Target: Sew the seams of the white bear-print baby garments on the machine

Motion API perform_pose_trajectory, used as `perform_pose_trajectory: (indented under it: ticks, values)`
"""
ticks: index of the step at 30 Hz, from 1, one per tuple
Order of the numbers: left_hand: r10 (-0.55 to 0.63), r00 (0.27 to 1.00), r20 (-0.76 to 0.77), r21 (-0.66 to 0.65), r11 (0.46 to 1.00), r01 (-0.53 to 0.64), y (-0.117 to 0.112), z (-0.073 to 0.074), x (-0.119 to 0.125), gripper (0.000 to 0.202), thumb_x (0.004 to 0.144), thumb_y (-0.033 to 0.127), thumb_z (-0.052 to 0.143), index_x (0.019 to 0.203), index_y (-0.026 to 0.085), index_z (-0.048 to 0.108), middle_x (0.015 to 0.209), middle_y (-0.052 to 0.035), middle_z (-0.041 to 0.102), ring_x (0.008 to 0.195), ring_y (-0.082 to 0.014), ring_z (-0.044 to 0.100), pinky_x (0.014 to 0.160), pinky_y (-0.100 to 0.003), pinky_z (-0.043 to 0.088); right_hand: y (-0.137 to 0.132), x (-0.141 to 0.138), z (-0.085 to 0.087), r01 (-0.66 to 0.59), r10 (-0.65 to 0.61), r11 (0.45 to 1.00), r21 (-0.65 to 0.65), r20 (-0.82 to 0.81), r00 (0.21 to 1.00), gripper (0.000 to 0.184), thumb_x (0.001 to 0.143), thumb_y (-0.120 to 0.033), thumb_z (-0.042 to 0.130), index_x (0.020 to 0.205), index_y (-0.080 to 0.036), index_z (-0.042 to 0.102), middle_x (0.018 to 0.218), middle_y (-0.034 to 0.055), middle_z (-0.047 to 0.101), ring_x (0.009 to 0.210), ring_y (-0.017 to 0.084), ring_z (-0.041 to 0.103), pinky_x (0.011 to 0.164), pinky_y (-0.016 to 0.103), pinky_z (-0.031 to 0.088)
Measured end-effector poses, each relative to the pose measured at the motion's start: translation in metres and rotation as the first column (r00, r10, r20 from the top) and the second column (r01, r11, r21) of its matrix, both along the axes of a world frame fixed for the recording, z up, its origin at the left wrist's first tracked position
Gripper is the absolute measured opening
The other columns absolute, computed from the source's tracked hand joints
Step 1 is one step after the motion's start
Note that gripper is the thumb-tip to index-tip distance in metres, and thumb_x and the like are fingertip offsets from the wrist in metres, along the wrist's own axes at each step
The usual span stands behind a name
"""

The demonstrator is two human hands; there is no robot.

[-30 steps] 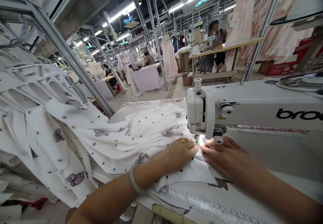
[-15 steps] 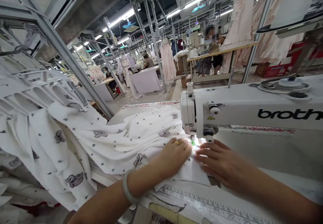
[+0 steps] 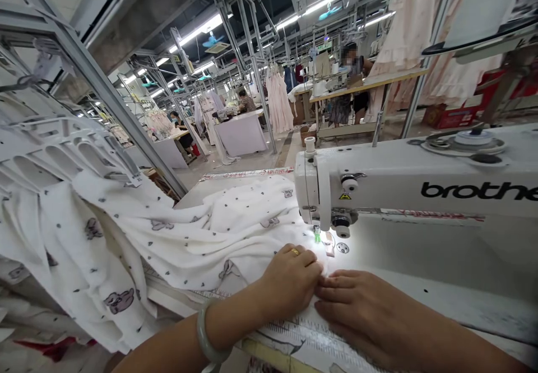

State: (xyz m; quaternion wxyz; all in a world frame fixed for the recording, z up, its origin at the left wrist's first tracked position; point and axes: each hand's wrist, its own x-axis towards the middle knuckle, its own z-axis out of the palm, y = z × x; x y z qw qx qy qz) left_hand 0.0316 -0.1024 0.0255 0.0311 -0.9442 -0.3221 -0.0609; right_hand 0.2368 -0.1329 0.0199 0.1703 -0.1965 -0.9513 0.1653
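Note:
A white fabric printed with small grey animals lies across the sewing table and spills off to the left. My left hand, with a gold ring and a pale green bangle, rests on the fabric's near edge with its fingers curled over the cloth. Beside it, my right hand lies flat with its fingers stretched out, the tips touching the left hand's fingertips. Both hands are a little in front of the needle and presser foot of the white Brother sewing machine. The lit needle plate is bare.
A printed ruler strip runs along the table's near edge. A white plastic rack holds draped fabric at the left. Behind are metal frames, hanging pale garments and other people at sewing tables.
Both hands have drawn back from the needle toward the table's near edge, taking the fabric edge out from under the presser foot. The camera view has shifted slightly right.

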Motion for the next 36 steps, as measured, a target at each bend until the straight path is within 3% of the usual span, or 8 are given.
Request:
perform_pose_trajectory:
  ticks: [3,8,12,19,23,27,31,36]
  values:
    - [-0.007,0.999,-0.042,-0.028,1.000,0.006,0.012,0.003,0.002,0.009,0.094,0.018,0.057,0.100,0.016,0.064,0.102,-0.0048,0.068,0.095,-0.0218,0.062,0.090,-0.036,0.046,0.003,0.002,0.000,0.032,-0.032,0.999,-0.034,0.004,0.999,0.024,0.102,-0.021,0.041,0.104,-0.020,0.065,0.102,0.0077,0.071,0.100,0.022,0.065,0.092,0.038,0.050]
    - [-0.002,0.993,-0.116,-0.071,0.997,-0.006,0.031,0.012,0.004,0.012,0.094,0.017,0.058,0.104,0.015,0.064,0.107,-0.0060,0.069,0.098,-0.0217,0.063,0.092,-0.036,0.047,0.011,0.007,-0.002,0.076,-0.071,0.983,0.166,-0.035,0.997,0.040,0.102,-0.034,0.053,0.135,-0.013,0.060,0.136,0.0169,0.065,0.127,0.029,0.060,0.106,0.043,0.048]
    - [-0.002,0.995,-0.095,-0.031,1.000,-0.001,0.025,0.016,-0.002,0.016,0.093,0.012,0.057,0.107,0.016,0.061,0.109,-0.0063,0.069,0.103,-0.0213,0.063,0.099,-0.038,0.045,0.010,0.005,0.000,0.055,-0.050,0.995,0.081,-0.068,0.996,0.028,0.104,-0.029,0.048,0.123,-0.019,0.067,0.118,0.0110,0.073,0.114,0.025,0.066,0.100,0.039,0.051]
    - [-0.011,1.000,0.000,0.011,1.000,0.011,0.015,0.004,0.002,0.007,0.094,0.016,0.061,0.090,0.017,0.066,0.091,-0.0039,0.068,0.089,-0.0202,0.062,0.085,-0.034,0.046,0.006,0.002,0.004,0.033,-0.034,0.996,-0.081,-0.009,0.999,0.024,0.104,-0.024,0.041,0.104,-0.021,0.065,0.102,0.0074,0.070,0.100,0.023,0.065,0.091,0.039,0.052]
    - [0.008,0.999,-0.053,0.013,1.000,-0.007,0.028,-0.002,0.009,0.008,0.095,0.018,0.061,0.093,0.016,0.068,0.093,-0.0052,0.067,0.091,-0.0218,0.061,0.084,-0.035,0.047,0.009,0.004,0.002,0.068,-0.067,0.996,-0.060,0.012,0.998,0.024,0.103,-0.028,0.046,0.116,-0.020,0.064,0.115,0.0107,0.069,0.114,0.026,0.063,0.100,0.043,0.050]
    - [0.000,0.998,-0.063,-0.046,0.999,-0.003,0.038,0.003,0.008,0.010,0.094,0.019,0.059,0.095,0.018,0.069,0.097,-0.0050,0.067,0.094,-0.0220,0.061,0.088,-0.037,0.046,0.011,0.010,0.000,0.087,-0.087,0.996,0.016,-0.010,0.996,0.034,0.101,-0.034,0.054,0.128,-0.018,0.066,0.131,0.0161,0.067,0.124,0.030,0.061,0.103,0.044,0.052]
    - [0.002,1.000,0.014,-0.113,0.994,-0.001,0.035,0.007,0.000,0.020,0.088,0.012,0.058,0.105,0.019,0.066,0.105,-0.0049,0.068,0.099,-0.0220,0.061,0.094,-0.037,0.046,0.017,0.018,-0.001,0.115,-0.116,0.993,-0.014,-0.038,0.993,0.034,0.100,-0.033,0.057,0.131,-0.024,0.066,0.137,0.0102,0.065,0.126,0.027,0.061,0.106,0.041,0.050]
    - [0.052,0.989,0.141,-0.182,0.983,-0.026,0.030,0.007,-0.011,0.048,0.077,0.002,0.055,0.123,0.016,0.056,0.111,-0.0070,0.070,0.105,-0.0232,0.062,0.099,-0.038,0.047,0.038,0.030,-0.006,0.195,-0.197,0.980,-0.032,-0.085,0.977,0.030,0.107,-0.029,0.043,0.120,-0.024,0.070,0.113,0.0086,0.071,0.103,0.022,0.067,0.091,0.038,0.052]
